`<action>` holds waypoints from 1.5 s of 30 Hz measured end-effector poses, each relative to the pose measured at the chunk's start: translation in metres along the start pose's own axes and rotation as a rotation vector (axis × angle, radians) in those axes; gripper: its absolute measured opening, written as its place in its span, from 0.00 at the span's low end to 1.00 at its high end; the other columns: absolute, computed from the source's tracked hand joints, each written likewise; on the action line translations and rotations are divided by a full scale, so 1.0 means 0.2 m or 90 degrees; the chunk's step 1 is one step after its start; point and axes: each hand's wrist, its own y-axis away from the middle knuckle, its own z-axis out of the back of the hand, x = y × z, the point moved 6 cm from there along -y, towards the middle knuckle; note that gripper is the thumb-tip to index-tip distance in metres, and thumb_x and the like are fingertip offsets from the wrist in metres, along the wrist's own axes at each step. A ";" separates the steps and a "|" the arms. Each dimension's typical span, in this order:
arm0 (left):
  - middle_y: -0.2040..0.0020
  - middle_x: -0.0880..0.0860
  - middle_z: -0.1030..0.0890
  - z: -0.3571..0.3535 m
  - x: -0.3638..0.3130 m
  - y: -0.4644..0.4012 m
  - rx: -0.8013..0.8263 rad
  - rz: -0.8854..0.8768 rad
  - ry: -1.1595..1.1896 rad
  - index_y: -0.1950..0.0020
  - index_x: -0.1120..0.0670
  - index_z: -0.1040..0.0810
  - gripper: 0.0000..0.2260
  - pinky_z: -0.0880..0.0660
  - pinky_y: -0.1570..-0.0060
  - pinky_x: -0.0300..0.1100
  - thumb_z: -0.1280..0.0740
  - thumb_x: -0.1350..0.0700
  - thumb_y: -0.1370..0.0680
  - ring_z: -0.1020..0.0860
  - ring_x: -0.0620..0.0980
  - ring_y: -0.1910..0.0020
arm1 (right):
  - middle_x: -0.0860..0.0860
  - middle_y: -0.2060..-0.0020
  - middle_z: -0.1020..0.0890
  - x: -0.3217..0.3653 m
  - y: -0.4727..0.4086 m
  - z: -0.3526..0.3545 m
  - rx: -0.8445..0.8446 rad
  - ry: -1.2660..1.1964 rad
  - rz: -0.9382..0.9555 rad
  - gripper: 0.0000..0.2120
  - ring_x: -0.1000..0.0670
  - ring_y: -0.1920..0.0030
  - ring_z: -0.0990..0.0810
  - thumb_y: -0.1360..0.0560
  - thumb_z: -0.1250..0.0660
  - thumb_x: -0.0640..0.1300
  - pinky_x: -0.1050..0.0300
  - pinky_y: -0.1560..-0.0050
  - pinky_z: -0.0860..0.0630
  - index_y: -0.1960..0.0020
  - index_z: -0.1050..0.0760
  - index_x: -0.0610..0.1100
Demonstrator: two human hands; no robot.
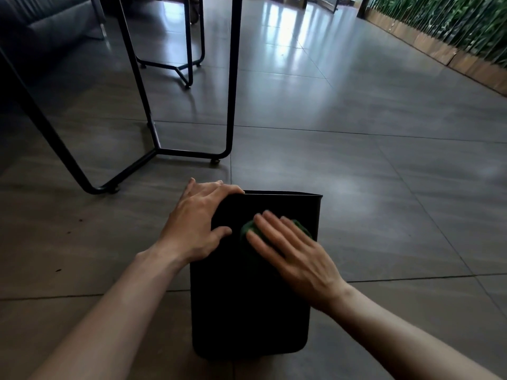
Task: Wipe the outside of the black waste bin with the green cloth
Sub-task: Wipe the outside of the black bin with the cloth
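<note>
Head view shows the black waste bin (pixel 247 303) lying on its side on a floor (pixel 384 187) of large grey tiles that shine with window light, its open rim pointing away. The left hand (pixel 197 226) holds the bin's far left corner, fingers curled over the edge and thumb on the upper wall, while the right hand (pixel 290 250) presses the green cloth (pixel 248 229) flat against that wall with straight, spread fingers. Black metal table legs (pixel 192 149) stand just beyond on the left, and a planter (pixel 439 53) of green foliage lines the right side.
</note>
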 end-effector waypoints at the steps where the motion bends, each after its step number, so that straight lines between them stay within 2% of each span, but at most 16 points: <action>1: 0.30 0.49 0.26 0.00 -0.01 0.00 0.003 -0.002 0.003 0.31 0.41 0.31 0.32 0.53 0.22 0.54 0.24 0.57 0.31 0.37 0.46 0.24 | 0.40 0.17 0.41 -0.04 -0.05 0.02 -0.029 -0.013 -0.049 0.29 0.39 0.16 0.44 0.14 0.38 0.43 0.40 0.18 0.40 0.16 0.44 0.43; 3: 0.30 0.50 0.26 -0.01 -0.02 0.00 0.010 -0.014 0.006 0.30 0.41 0.31 0.32 0.55 0.21 0.54 0.26 0.59 0.31 0.38 0.46 0.23 | 0.41 0.17 0.40 -0.10 -0.12 0.05 -0.078 -0.036 -0.143 0.31 0.40 0.16 0.44 0.15 0.34 0.43 0.40 0.18 0.40 0.16 0.42 0.44; 6: 0.31 0.50 0.25 -0.01 -0.04 -0.01 0.005 -0.023 0.020 0.31 0.43 0.29 0.31 0.56 0.21 0.53 0.28 0.62 0.31 0.37 0.46 0.24 | 0.41 0.18 0.39 -0.03 -0.10 0.03 -0.109 -0.070 -0.183 0.26 0.39 0.17 0.43 0.14 0.40 0.41 0.39 0.19 0.40 0.17 0.39 0.43; 9: 0.30 0.50 0.26 0.00 -0.03 -0.01 0.007 -0.016 0.018 0.32 0.41 0.29 0.31 0.56 0.21 0.51 0.24 0.59 0.31 0.38 0.45 0.24 | 0.41 0.17 0.40 0.25 0.10 -0.09 -0.013 -0.066 0.001 0.24 0.37 0.17 0.42 0.12 0.42 0.42 0.39 0.18 0.41 0.17 0.40 0.43; 12: 0.30 0.48 0.27 -0.01 -0.03 0.00 0.010 -0.018 0.009 0.31 0.39 0.30 0.32 0.56 0.21 0.51 0.23 0.57 0.31 0.39 0.44 0.24 | 0.43 0.17 0.39 0.43 0.34 -0.15 0.070 -0.014 0.160 0.25 0.40 0.17 0.43 0.12 0.41 0.45 0.43 0.20 0.36 0.17 0.40 0.44; 17: 0.30 0.49 0.26 0.00 -0.02 0.01 0.002 -0.011 0.012 0.32 0.39 0.31 0.32 0.56 0.21 0.51 0.23 0.56 0.32 0.39 0.44 0.24 | 0.43 0.22 0.29 0.30 0.24 -0.06 0.062 0.028 0.205 0.23 0.40 0.18 0.38 0.13 0.43 0.40 0.42 0.20 0.36 0.19 0.36 0.46; 19: 0.30 0.50 0.26 0.00 -0.01 0.01 0.002 -0.008 0.015 0.32 0.40 0.30 0.33 0.56 0.21 0.51 0.23 0.57 0.32 0.38 0.44 0.24 | 0.41 0.22 0.30 0.14 0.12 0.02 0.042 0.042 0.132 0.23 0.39 0.18 0.39 0.13 0.44 0.40 0.40 0.20 0.37 0.18 0.36 0.45; 23: 0.29 0.49 0.27 0.00 -0.02 0.01 0.005 -0.007 0.009 0.32 0.38 0.31 0.33 0.57 0.21 0.52 0.23 0.56 0.32 0.39 0.44 0.23 | 0.41 0.22 0.31 -0.19 -0.08 0.18 -0.071 0.014 -0.199 0.25 0.39 0.20 0.36 0.17 0.43 0.36 0.41 0.24 0.33 0.21 0.33 0.42; 25: 0.30 0.50 0.26 0.00 -0.02 0.01 0.006 -0.008 0.009 0.32 0.39 0.31 0.33 0.57 0.21 0.51 0.23 0.57 0.32 0.39 0.45 0.24 | 0.40 0.22 0.31 -0.14 -0.09 0.15 -0.094 -0.007 -0.227 0.25 0.39 0.20 0.36 0.18 0.42 0.35 0.41 0.23 0.33 0.21 0.33 0.41; 28: 0.30 0.50 0.25 0.00 0.00 0.00 0.002 -0.006 0.007 0.32 0.40 0.30 0.32 0.56 0.21 0.51 0.23 0.57 0.32 0.38 0.45 0.24 | 0.41 0.20 0.33 0.16 0.06 0.00 -0.043 -0.037 -0.068 0.22 0.39 0.18 0.38 0.14 0.43 0.39 0.41 0.21 0.36 0.20 0.33 0.41; 31: 0.30 0.50 0.26 0.00 -0.01 0.01 0.005 -0.007 0.008 0.32 0.39 0.30 0.32 0.56 0.21 0.51 0.23 0.56 0.32 0.39 0.44 0.24 | 0.44 0.21 0.30 0.44 0.29 -0.11 0.030 -0.024 0.114 0.20 0.40 0.19 0.36 0.13 0.42 0.40 0.43 0.22 0.33 0.21 0.31 0.43; 34: 0.30 0.48 0.26 -0.01 -0.04 0.01 0.010 -0.023 0.017 0.33 0.39 0.30 0.32 0.57 0.21 0.52 0.23 0.57 0.32 0.39 0.44 0.24 | 0.46 0.23 0.27 0.46 0.31 -0.09 0.052 -0.020 0.200 0.19 0.41 0.20 0.34 0.13 0.38 0.40 0.44 0.21 0.34 0.23 0.28 0.45; 36: 0.31 0.48 0.26 -0.01 -0.05 0.00 0.004 -0.019 0.027 0.33 0.39 0.30 0.32 0.59 0.21 0.52 0.23 0.58 0.32 0.39 0.44 0.24 | 0.44 0.23 0.27 0.32 0.22 -0.02 0.043 -0.047 0.149 0.18 0.39 0.20 0.35 0.13 0.39 0.40 0.42 0.22 0.33 0.24 0.27 0.44; 41: 0.31 0.48 0.26 0.00 -0.04 0.00 0.007 -0.010 0.024 0.33 0.40 0.30 0.32 0.58 0.21 0.52 0.23 0.58 0.32 0.39 0.44 0.24 | 0.42 0.21 0.31 -0.09 -0.04 0.15 -0.103 -0.115 -0.241 0.20 0.40 0.18 0.39 0.13 0.45 0.39 0.36 0.22 0.34 0.23 0.28 0.42; 43: 0.31 0.48 0.26 0.00 -0.04 -0.01 0.012 -0.011 0.023 0.33 0.40 0.30 0.32 0.58 0.21 0.53 0.23 0.58 0.32 0.38 0.44 0.24 | 0.41 0.22 0.31 -0.03 -0.03 0.12 -0.121 -0.129 -0.256 0.20 0.39 0.18 0.39 0.14 0.44 0.38 0.35 0.21 0.36 0.23 0.28 0.41; 45: 0.30 0.49 0.26 0.00 -0.04 -0.01 0.013 -0.014 0.023 0.33 0.39 0.29 0.32 0.59 0.21 0.52 0.23 0.58 0.33 0.39 0.44 0.24 | 0.40 0.23 0.29 0.17 0.07 0.03 -0.085 -0.133 -0.128 0.19 0.37 0.19 0.38 0.14 0.41 0.38 0.37 0.20 0.37 0.25 0.27 0.40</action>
